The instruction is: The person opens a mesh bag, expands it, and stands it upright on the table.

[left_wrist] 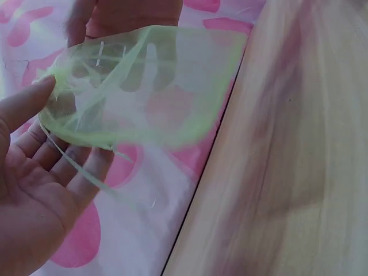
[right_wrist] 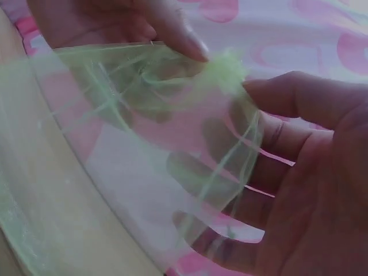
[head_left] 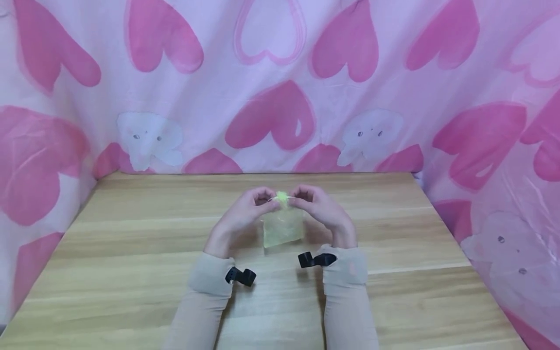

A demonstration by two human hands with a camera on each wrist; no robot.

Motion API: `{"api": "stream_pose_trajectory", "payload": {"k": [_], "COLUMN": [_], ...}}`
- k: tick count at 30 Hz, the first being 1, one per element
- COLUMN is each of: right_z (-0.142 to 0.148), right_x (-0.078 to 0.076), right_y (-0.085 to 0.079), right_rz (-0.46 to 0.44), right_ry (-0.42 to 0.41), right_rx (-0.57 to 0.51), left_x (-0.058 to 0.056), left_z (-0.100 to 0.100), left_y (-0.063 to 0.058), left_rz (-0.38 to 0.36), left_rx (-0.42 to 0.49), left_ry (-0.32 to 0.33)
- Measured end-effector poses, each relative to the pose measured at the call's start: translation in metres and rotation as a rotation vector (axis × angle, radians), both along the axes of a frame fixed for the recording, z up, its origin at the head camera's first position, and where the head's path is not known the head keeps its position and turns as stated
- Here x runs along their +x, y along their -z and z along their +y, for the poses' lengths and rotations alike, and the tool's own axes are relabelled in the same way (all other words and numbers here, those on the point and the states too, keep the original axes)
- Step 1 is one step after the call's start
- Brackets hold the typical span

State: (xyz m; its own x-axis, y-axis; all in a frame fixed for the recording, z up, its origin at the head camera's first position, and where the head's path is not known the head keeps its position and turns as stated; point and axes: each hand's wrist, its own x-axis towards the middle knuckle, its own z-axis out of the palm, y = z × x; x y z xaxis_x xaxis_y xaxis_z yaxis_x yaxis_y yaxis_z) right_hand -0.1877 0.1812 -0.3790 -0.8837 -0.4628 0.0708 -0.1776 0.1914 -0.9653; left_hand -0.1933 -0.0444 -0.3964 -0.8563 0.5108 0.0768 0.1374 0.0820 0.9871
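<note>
Pale yellow-green, roughly rectangular sheer mesh pouch (head_left: 283, 227) is up at the far-middle part of the light wood-grain table (head_left: 131, 272), between the two hands. Its bunched, frilly neck (head_left: 282, 196) points far, flat body hangs toward the near side. Looks lifted rather than laid down; can't tell if the near edge touches wood.

Left hand (head_left: 239, 213): thumb and forefinger brought together in a pinch at the left of the neck, other fingers bent and spread loosely behind the mesh. Right hand (head_left: 327, 210) mirrors it on the right — thumb and forefinger pinched at the neck, remaining fingers fanned apart, visible through the mesh.

Thin whitish cord (left_wrist: 86, 175) runs out both sides of the neck into the pinches; a loose length hangs below the left one. Can't tell whether each pinch has cord only or some mesh too.

Why this grip, as a judgement: opposite pinches give an even pull on the cord, so the gather stays centred and the pouch doesn't twist. Loose fingers behind probably steady the light fabric — it has no stiffness of its own. Holding it raised likely keeps the cord from snagging underneath. Pouch looks flat, no contents visible.
</note>
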Motion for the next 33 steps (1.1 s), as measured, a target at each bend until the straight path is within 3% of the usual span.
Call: {"api": "stream_pose_trajectory", "payload": {"k": [4, 13, 19, 24, 27, 33], "right_z": [-0.002, 0.008, 0.015, 0.022, 0.019, -0.004], "right_x": [-0.002, 0.002, 0.004, 0.004, 0.002, -0.001], "right_y": [-0.006, -0.019, -0.015, -0.009, -0.012, -0.02], "right_rz": [0.024, 0.055, 0.04, 0.023, 0.033, 0.087], "right_ry": [-0.004, -0.054, -0.006, 0.139, 0.167, 0.074], "right_rx": [0.02, 0.023, 0.03, -0.054, -0.09, -0.004], "left_x": [-0.002, -0.006, -0.01, -0.009, -0.01, -0.009], "left_z": [-0.003, -0.009, -0.021, -0.035, -0.039, -0.03], "left_y": [-0.003, -0.01, -0.002, 0.002, -0.001, -0.008], "left_rz": [-0.027, -0.024, -0.021, -0.021, 0.008, 0.021], "left_rx": [0.046, 0.058, 0.104, 0.147, 0.135, 0.157], "left_ry": [0.032, 0.131, 0.032, -0.045, -0.037, 0.027]}}
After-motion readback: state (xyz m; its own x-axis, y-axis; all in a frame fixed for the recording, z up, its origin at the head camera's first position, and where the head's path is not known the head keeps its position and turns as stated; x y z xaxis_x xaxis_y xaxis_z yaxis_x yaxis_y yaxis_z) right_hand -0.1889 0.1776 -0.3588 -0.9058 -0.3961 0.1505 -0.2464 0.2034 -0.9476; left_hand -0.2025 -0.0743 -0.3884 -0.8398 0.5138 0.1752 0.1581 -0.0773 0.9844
